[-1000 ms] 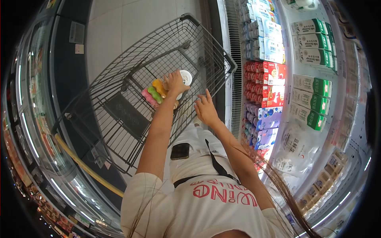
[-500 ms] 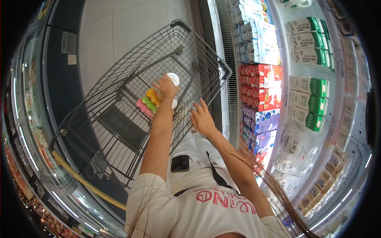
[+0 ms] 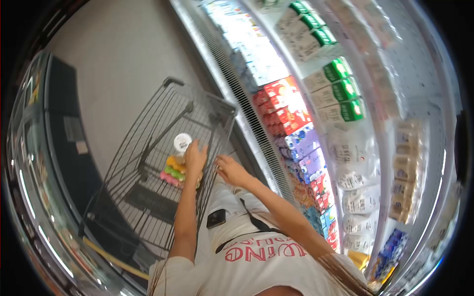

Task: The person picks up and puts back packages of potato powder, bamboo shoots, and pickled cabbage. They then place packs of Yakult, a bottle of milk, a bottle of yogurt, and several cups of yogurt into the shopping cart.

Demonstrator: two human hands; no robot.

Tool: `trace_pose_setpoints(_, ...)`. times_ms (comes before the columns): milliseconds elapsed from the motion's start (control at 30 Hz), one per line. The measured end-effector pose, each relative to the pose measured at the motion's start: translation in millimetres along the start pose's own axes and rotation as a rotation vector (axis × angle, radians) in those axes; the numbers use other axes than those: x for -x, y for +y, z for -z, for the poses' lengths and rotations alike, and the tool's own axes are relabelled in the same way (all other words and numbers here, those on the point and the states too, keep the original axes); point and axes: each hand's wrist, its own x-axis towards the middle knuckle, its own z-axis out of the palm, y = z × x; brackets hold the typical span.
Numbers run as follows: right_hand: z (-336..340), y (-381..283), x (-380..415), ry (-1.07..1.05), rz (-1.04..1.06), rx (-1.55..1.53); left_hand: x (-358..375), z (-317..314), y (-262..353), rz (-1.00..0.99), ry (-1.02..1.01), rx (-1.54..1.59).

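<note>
My left hand (image 3: 195, 157) reaches down into a wire shopping cart (image 3: 132, 116), fingers apart, at the edge of a round white-lidded tub (image 3: 182, 142). Whether the fingertips touch the lid is blurred. Beside the wrist lies a colorful pack with orange, green and pink parts (image 3: 174, 172), partly covered by my hand and forearm. My right hand (image 3: 232, 170) hovers near the cart's right side, fingers stretched out and holding nothing.
A refrigerated shelf on the right holds red boxed drinks (image 3: 282, 106), purple packs (image 3: 308, 148), green-and-white cartons (image 3: 340, 93) and white bags (image 3: 360, 202). A dark freezer case (image 3: 64, 133) stands on the left. Pale floor (image 3: 118, 49) lies ahead of the cart.
The view has turned and shifted, so the cart sits lower and the shelf leans left. My left hand has moved from over the white lid to its right edge. My right hand is closer to my left.
</note>
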Motion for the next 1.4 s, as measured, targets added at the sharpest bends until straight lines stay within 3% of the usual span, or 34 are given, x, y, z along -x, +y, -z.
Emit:
trace_pose_setpoints(33,5,3,13,0.049,0.028,-0.024,17,12,31,-0.051,-0.045,0.049)
trace_pose_setpoints(133,59,-19,48,-0.084,-0.200,0.046,55,17,101,-0.160,-0.133,0.116)
trace_pose_setpoints(233,118,-27,79,0.056,-0.233,0.149,70,16,184,-0.286,-0.329,0.220)
trace_pose_setpoints(367,203,-64,146,0.555,-0.337,0.140,94,10,296,-0.642,-0.530,0.320)
trace_pose_setpoints(500,280,-127,237,0.876,-0.427,0.267,139,0,401,-0.910,-0.650,0.390)
trace_pose_setpoints(567,307,-151,292,1.093,-0.353,0.380,168,-6,440,-1.043,-0.682,0.377)
trace_pose_setpoints(767,378,-229,446,1.702,-0.386,0.712,270,-24,522,-1.233,-0.894,0.494)
trace_pose_setpoints(833,404,-234,499,1.859,-0.422,0.975,300,-28,547,-1.289,-0.897,0.543)
trace_pose_setpoints(967,465,-252,593,2.247,-0.326,1.064,368,-14,640,-1.404,-0.879,0.690)
trace_pose_setpoints(1100,514,-248,673,2.212,-0.560,1.275,440,-13,764,-1.399,-1.088,1.034)
trace_pose_setpoints(1167,519,-247,694,2.201,-0.619,1.232,470,-32,827,-1.449,-1.059,1.022)
trace_pose_setpoints(1233,524,-255,706,2.180,-0.633,1.137,495,-43,873,-1.300,-1.150,0.887)
trace_pose_setpoints(1400,531,-263,713,1.999,-0.819,1.114,515,-52,917,-1.110,-1.554,0.723)
